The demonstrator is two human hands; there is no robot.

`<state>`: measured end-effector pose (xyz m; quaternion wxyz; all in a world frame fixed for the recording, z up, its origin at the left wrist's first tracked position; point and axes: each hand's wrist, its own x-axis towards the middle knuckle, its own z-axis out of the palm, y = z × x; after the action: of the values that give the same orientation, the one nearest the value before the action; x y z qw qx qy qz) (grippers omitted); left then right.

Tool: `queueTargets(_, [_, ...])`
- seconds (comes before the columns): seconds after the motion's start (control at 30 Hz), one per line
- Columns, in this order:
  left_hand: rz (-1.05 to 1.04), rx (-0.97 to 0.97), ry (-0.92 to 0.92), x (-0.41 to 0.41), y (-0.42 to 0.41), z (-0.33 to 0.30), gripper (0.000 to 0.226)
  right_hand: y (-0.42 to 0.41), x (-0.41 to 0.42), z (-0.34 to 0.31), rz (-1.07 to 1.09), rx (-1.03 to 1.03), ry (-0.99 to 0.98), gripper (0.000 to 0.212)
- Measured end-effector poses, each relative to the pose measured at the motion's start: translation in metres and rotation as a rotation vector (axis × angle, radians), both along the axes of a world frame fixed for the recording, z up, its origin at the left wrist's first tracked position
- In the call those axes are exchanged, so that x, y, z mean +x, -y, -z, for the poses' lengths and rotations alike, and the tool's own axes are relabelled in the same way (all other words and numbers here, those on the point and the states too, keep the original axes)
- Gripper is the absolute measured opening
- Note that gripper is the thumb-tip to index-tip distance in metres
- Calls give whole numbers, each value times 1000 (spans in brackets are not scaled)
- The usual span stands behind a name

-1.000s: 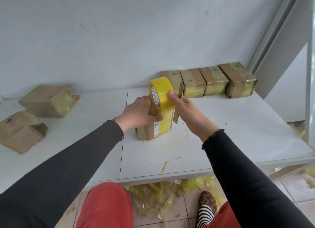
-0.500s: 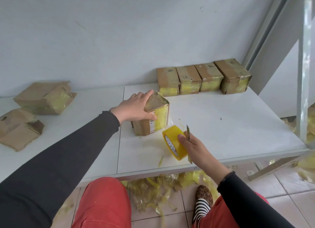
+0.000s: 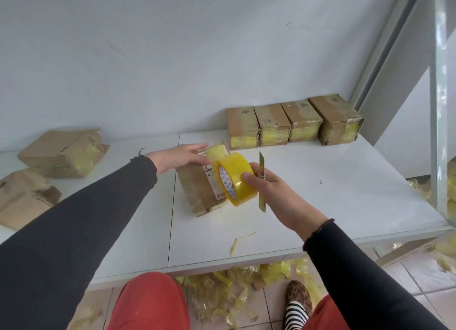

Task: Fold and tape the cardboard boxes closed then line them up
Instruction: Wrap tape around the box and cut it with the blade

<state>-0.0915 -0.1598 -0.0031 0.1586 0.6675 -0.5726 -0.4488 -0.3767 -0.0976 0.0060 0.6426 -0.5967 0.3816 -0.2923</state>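
Head cam: four taped boxes (image 3: 293, 123) are lined up along the wall already. The left hand (image 3: 177, 157) lies flat with straight fingers on the box (image 3: 197, 189) mid-table. The right hand (image 3: 269, 189) grips the yellow tape roll (image 3: 235, 179) plus a cutter (image 3: 261, 181). Two crumpled boxes (image 3: 49, 167) at far left look unfinished, so roughly halfway I'd guess.

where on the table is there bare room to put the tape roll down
Bare table right of the right hand, in front of the row of four taped boxes. Also the near strip by the tape scraps. Crowded at far left: two flattened boxes.
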Motion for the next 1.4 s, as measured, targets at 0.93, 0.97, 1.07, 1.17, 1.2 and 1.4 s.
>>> queueTargets(0.93, [321,-342,278,-21,3,44,56,-50,-17,64,190,12,-276,50])
queueTargets(0.97, [343,-346,366,-25,5,42,55,-51,-17,63,195,23,-273,47])
queueTargets(1.07, [293,-410,728,-60,7,30,55,-51,-14,62,166,27,-243,34])
queueTargets(1.17, [89,-283,677,-108,-4,32,87,-54,-9,62,158,59,-236,38])
queueTargets(1.2, [65,-260,634,-121,-8,39,96,-55,-7,64,161,86,-228,38])
queueTargets(1.4, [105,-390,696,-117,8,59,112,-56,21,67,194,269,-17,35])
